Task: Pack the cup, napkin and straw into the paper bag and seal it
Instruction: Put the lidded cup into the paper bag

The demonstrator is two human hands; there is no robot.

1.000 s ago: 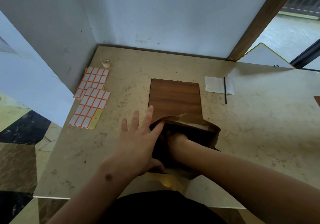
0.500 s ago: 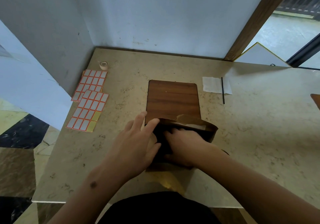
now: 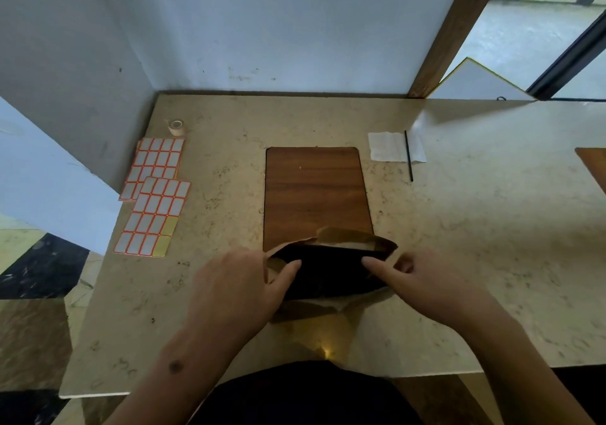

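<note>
The bag [image 3: 331,270] stands near the front edge of the table [image 3: 492,260], with its back rim over the front end of a brown board [image 3: 316,195]. Its mouth is open and the inside looks dark, so what is in it cannot be told.

The left hand [image 3: 236,290] pinches the left side of the bag's rim. Its thumb is inside the mouth and its fingers are curled round the outside. The right hand [image 3: 426,280] pinches the right side of the rim. One finger points into the mouth and the rest sit outside the paper. Both hands hold the mouth wide.

The napkin [image 3: 390,146] lies flat toward the back right of the table, well apart from the bag. The straw [image 3: 408,156] is thin and black and lies across the napkin's right part.

Two label sheets [image 3: 154,195] lie by the left edge. A small tape roll [image 3: 176,127] sits near the back left corner.
</note>
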